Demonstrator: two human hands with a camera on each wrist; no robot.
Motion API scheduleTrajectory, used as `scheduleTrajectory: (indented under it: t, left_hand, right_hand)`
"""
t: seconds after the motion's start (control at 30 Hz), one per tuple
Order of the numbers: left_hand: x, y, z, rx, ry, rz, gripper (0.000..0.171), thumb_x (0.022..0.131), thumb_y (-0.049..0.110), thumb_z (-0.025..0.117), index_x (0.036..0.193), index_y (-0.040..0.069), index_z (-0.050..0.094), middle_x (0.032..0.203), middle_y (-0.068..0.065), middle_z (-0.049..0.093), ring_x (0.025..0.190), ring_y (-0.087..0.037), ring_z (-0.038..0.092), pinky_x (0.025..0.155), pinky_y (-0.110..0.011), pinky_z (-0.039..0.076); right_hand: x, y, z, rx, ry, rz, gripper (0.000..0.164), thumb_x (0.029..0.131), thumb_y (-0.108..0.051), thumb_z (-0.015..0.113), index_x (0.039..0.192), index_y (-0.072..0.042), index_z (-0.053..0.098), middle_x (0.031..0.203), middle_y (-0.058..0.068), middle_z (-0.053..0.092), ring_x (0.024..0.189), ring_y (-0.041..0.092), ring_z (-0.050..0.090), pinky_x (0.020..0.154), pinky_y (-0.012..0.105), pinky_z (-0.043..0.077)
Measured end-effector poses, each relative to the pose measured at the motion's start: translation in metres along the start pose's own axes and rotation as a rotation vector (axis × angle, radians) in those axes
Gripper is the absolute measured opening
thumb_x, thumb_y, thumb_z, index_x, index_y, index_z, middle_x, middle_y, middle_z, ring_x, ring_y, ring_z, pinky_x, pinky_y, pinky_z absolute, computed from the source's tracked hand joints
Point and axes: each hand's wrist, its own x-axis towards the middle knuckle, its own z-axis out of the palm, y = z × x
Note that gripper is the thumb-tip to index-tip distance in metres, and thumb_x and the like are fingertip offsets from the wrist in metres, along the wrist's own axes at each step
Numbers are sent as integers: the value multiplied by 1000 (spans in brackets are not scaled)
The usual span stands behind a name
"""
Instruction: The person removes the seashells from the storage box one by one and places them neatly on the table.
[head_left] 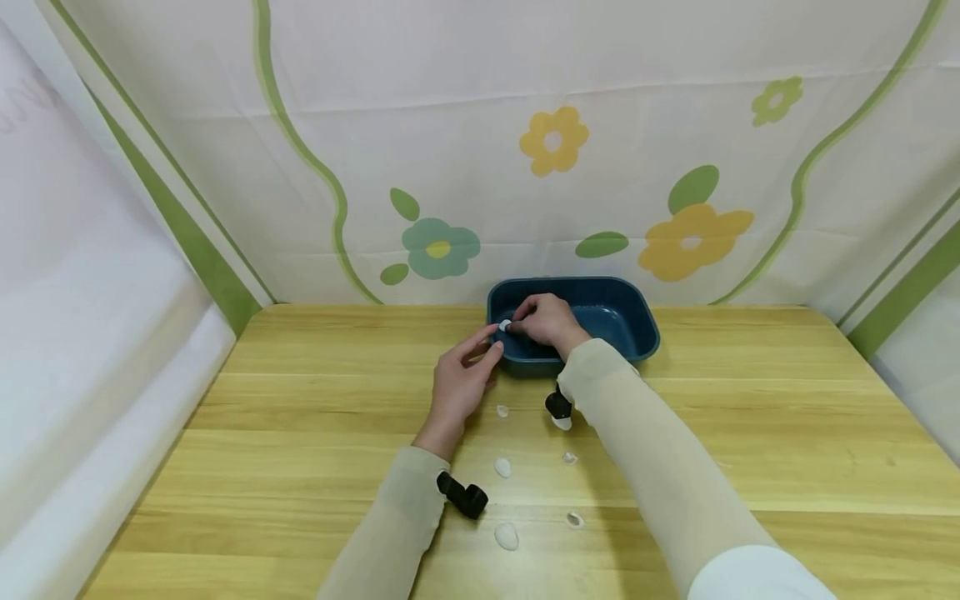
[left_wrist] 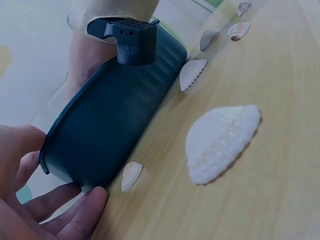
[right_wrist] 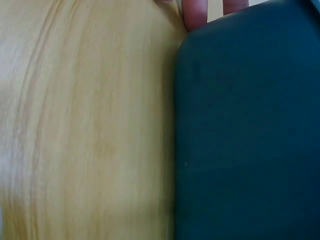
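Observation:
A dark blue plastic basin [head_left: 641, 354] stands at the back edge of the wooden table. Over its left part, my right hand [head_left: 551, 321] reaches in and pinches a small white seashell [head_left: 505, 325] at the fingertips; the right wrist view does not show this grip. Outside the basin's left end is my left hand [head_left: 459, 383], with fairly straight fingers [left_wrist: 80, 220] touching the end wall and rim. Closest to that hand on the table is a small pale seashell [head_left: 502, 411]. Another white seashell [head_left: 562, 423] lies partly behind the right wrist camera.
More seashells lie loosely between my forearms: a white one [head_left: 502, 467], a larger white one [head_left: 507, 536] and smaller ones [head_left: 574, 520] to the right. Behind the basin hangs a white curtain [head_left: 450, 150] with printed flowers, and cloth also borders both sides of the table [head_left: 300, 375].

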Motion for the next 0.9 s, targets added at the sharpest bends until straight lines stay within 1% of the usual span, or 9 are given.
scheduleTrajectory:
  t: [0.13, 0.4, 0.57, 0.7, 0.9]
  left_hand:
    - [0, -1, 0, -3, 2, 4, 36, 103, 31, 75, 139, 31, 74, 135, -9, 72, 107, -20, 73, 83, -35, 68]
    - [1, -2, 0, -6, -4, -1, 36, 103, 32, 75, 139, 32, 74, 133, -9, 73, 109, -21, 73, 83, -34, 68]
    - [1, -2, -1, -5, -10, 1, 37, 103, 33, 75, 140, 32, 74, 133, -8, 73, 110, -22, 73, 84, -35, 68]
    - [1, -3, -1, -4, -11, 8, 36, 103, 32, 75, 140, 33, 74, 133, -9, 73, 111, -24, 73, 84, -35, 68]
    - [1, -3, -1, -8, -13, 17, 36, 103, 30, 75, 139, 32, 74, 133, -9, 73, 110, -23, 73, 85, -36, 68]
  right_hand:
    - [-1, 0, 0, 6, 4, -6, 25, 101, -30, 76, 114, -9, 78, 128, 13, 70, 113, 31, 62, 106, 46, 54]
    - [-2, -1, 1, 1, 7, -65, 21, 101, -26, 76, 115, -10, 79, 127, 13, 73, 113, 31, 64, 106, 47, 54]
    - [-2, -1, 1, 4, 5, -65, 20, 99, -25, 78, 112, -10, 80, 124, 12, 74, 110, 30, 64, 104, 46, 55]
    - [-4, -1, 1, 1, -9, -64, 21, 99, -25, 78, 112, -9, 79, 122, 12, 74, 108, 29, 64, 102, 44, 55]
    - [-7, -2, 0, 19, -24, -70, 22, 98, -25, 78, 112, -8, 77, 120, 12, 73, 106, 29, 64, 101, 44, 56]
